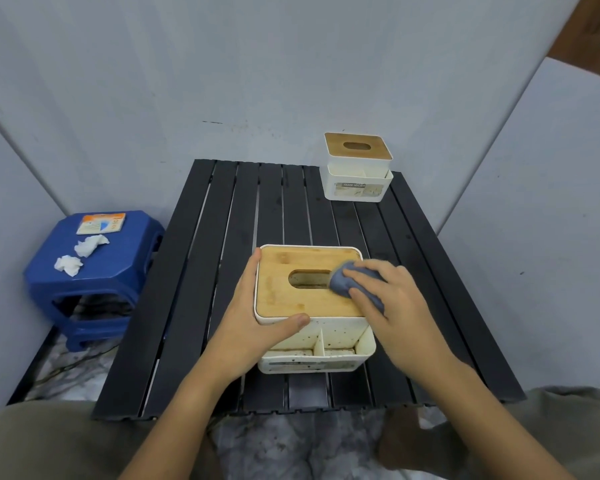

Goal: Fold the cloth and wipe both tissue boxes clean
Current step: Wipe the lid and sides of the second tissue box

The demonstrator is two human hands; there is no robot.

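Note:
A white tissue box (pixel 336 344) with a wooden lid and dark specks on its front stands near the front of the black slatted table (pixel 222 271). My left hand (pixel 253 317) grips its left side, fingers along the side and thumb across the front edge. My right hand (pixel 395 306) holds a bunched grey-blue cloth (pixel 343 280) and presses it on the lid's right part, beside the oval slot. A second white tissue box (pixel 357 181) with a wooden lid stands at the table's far right corner.
A blue plastic stool (pixel 94 271) stands left of the table, with two crumpled white tissues (pixel 80 254) and an orange-white packet (pixel 101 223) on it. Grey walls close in behind and at both sides. My knees sit at the table's near edge.

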